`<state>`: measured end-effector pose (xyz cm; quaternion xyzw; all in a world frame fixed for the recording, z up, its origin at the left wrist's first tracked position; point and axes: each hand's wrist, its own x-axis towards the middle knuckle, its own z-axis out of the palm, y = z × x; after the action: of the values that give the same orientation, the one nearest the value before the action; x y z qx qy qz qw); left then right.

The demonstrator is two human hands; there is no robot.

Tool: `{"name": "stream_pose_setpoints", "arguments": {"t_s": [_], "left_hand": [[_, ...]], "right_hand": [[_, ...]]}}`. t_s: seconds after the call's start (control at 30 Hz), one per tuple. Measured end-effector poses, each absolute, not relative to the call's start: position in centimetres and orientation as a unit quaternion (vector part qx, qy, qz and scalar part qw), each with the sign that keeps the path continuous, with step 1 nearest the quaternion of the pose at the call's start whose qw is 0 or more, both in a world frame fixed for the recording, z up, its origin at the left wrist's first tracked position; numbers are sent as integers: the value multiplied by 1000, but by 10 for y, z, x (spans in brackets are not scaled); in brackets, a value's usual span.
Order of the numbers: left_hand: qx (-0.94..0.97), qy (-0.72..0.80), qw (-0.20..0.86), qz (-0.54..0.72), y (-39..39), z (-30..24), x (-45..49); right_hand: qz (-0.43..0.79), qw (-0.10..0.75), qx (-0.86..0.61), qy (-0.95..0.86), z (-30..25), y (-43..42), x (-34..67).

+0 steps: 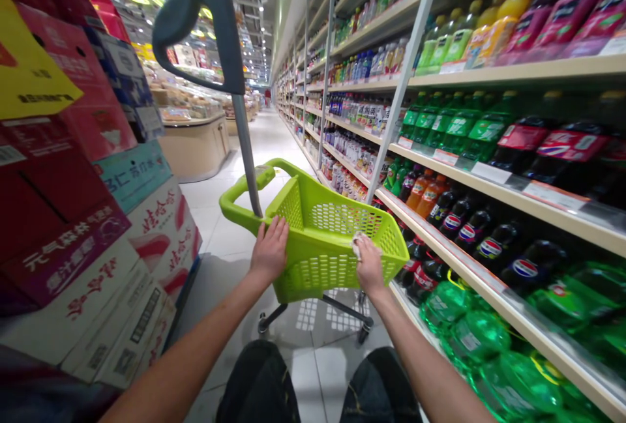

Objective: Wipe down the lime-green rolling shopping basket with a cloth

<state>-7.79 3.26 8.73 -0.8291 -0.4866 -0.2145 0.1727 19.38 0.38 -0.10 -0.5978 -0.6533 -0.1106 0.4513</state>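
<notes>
A lime-green plastic shopping basket (337, 240) on a wheeled frame stands in front of me in a store aisle. My left hand (268, 250) grips its near left rim, fingers curled over the edge. My right hand (369, 266) rests on the near right rim and clutches a small whitish cloth (357, 242) against it. A grey pole with a curved dark handle (205, 32) rises from the basket's left side. Nothing shows inside the basket.
Shelves of soda bottles (489, 227) and green bottle packs (489, 338) run along the right. Stacked red and white cartons (98, 227) stand close on the left. The tiled aisle (274, 143) stretches ahead, with a curved display counter (193, 143) at the left.
</notes>
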Motion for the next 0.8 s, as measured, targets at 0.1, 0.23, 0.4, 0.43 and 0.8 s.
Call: {"name": "stream_pose_setpoints", "arguments": {"t_s": [0.1, 0.23, 0.4, 0.43, 0.8], "left_hand": [[-831, -487, 171, -206, 29, 89, -70], [-845, -461, 166, -215, 27, 92, -80], [-737, -552, 187, -343, 32, 98, -113], [-726, -565, 187, -345, 33, 98, -118], [-746, -562, 204, -294, 33, 92, -119]], "right_hand": [[-66, 445, -548, -706, 20, 22, 121], [-51, 446, -496, -744, 36, 29, 77], [-69, 458, -524, -715, 17, 13, 138], [-72, 463, -534, -704, 15, 12, 147], [-27, 455, -447, -770, 74, 46, 18]]}}
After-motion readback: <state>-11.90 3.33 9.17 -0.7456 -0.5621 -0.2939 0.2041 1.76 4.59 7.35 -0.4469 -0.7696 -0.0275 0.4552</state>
